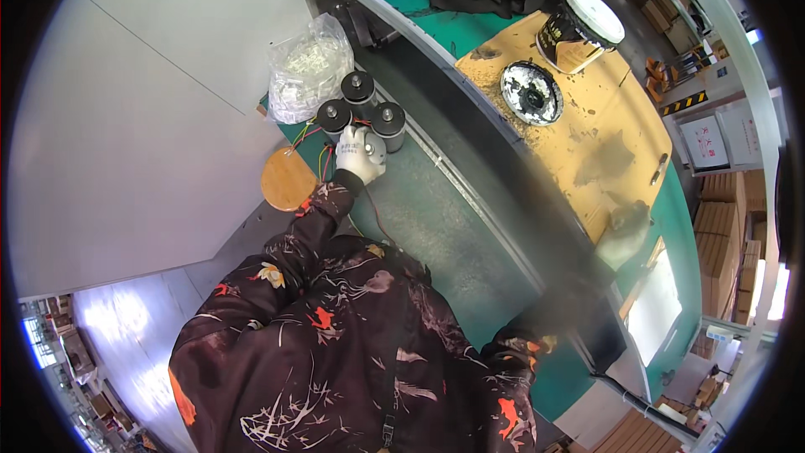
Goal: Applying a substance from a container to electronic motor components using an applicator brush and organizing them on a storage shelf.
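Observation:
My left hand (359,157), in a white glove, is closed around a grey cylindrical motor (375,149) with a metal stub on top. Three more dark motors stand upright just beyond it: one at the back (357,88), one on the left (334,117) and one on the right (388,122). Thin red, yellow and green wires (324,159) trail beside the left wrist. Well off to the right, my gloved right hand (626,235) is smeared by motion over the near edge of a stained cardboard sheet (579,151); its fingers cannot be made out.
Behind the motors lies a clear plastic bag (310,67) of small pale parts. A round wooden board (289,179) sits left of my wrist. On the cardboard are a paint bucket (579,29), a black-smeared round lid (532,93) and a marker (660,169). A dark conveyor belt (503,151) runs between.

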Demonstrator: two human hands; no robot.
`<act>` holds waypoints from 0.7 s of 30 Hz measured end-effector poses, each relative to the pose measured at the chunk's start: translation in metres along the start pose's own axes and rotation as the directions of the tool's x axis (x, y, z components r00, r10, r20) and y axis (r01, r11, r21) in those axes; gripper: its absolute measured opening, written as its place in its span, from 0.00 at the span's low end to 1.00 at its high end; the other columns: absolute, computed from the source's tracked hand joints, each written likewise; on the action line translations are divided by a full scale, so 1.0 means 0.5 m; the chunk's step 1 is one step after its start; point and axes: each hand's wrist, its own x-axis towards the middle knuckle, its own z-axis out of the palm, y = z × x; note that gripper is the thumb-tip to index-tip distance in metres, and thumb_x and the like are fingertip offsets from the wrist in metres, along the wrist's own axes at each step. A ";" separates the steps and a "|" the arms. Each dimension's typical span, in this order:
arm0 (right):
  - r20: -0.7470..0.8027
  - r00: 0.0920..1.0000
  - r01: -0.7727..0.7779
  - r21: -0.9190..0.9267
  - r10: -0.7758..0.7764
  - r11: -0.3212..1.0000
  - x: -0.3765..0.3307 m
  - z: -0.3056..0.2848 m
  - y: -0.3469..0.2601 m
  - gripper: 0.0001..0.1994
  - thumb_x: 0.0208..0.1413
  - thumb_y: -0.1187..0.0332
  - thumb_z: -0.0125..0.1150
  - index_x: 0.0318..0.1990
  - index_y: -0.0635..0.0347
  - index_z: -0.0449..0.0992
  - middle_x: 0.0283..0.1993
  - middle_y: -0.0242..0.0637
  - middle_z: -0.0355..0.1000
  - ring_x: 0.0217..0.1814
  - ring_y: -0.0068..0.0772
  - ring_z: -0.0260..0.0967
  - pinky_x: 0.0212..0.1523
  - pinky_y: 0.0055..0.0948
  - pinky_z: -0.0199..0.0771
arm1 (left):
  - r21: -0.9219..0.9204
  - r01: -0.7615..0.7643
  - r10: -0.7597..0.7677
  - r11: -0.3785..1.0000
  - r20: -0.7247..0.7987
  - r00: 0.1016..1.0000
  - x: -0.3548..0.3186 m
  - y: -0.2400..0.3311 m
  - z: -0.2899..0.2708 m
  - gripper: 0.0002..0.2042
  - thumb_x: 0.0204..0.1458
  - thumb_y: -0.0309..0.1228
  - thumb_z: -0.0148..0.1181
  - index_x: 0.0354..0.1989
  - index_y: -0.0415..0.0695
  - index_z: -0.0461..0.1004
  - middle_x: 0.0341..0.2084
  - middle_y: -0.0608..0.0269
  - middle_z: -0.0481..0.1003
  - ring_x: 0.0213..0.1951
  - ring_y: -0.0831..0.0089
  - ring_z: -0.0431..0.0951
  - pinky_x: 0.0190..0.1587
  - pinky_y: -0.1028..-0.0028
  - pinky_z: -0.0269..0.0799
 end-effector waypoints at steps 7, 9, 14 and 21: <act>-0.045 0.993 -0.091 0.244 0.105 0.966 0.015 -0.002 0.027 0.14 0.65 0.62 0.53 0.44 0.66 0.75 0.27 0.32 0.68 0.21 0.21 0.57 0.23 0.21 0.54 | 0.126 -0.393 0.407 0.911 -0.422 0.810 -0.064 0.024 -0.024 0.31 0.36 0.26 0.69 0.55 0.41 0.68 0.54 0.48 0.68 0.58 0.48 0.67 0.62 0.54 0.63; 0.129 0.991 -0.053 0.141 0.035 0.989 0.034 -0.070 0.039 0.14 0.69 0.66 0.43 0.51 0.64 0.72 0.42 0.37 0.71 0.44 0.32 0.69 0.43 0.32 0.70 | 0.011 -0.605 0.601 0.796 -0.138 0.787 -0.120 0.000 0.048 0.31 0.39 0.28 0.68 0.57 0.42 0.68 0.55 0.47 0.68 0.60 0.47 0.66 0.64 0.54 0.61; -0.017 0.994 -0.105 0.187 0.110 0.977 0.012 0.040 0.038 0.13 0.65 0.62 0.54 0.42 0.66 0.76 0.23 0.30 0.67 0.20 0.19 0.57 0.21 0.20 0.53 | 0.156 -0.476 0.352 0.865 0.487 0.799 -0.167 -0.200 0.152 0.27 0.45 0.39 0.62 0.55 0.42 0.71 0.58 0.46 0.69 0.63 0.49 0.65 0.67 0.56 0.59; -0.022 0.998 -0.052 0.185 0.057 0.981 0.018 0.027 -0.006 0.14 0.66 0.62 0.52 0.40 0.67 0.75 0.20 0.30 0.63 0.18 0.20 0.55 0.21 0.21 0.53 | 0.465 -0.017 -0.213 0.885 0.437 0.874 -0.112 -0.156 0.194 0.19 0.49 0.43 0.53 0.37 0.40 0.81 0.41 0.46 0.80 0.44 0.49 0.80 0.47 0.53 0.75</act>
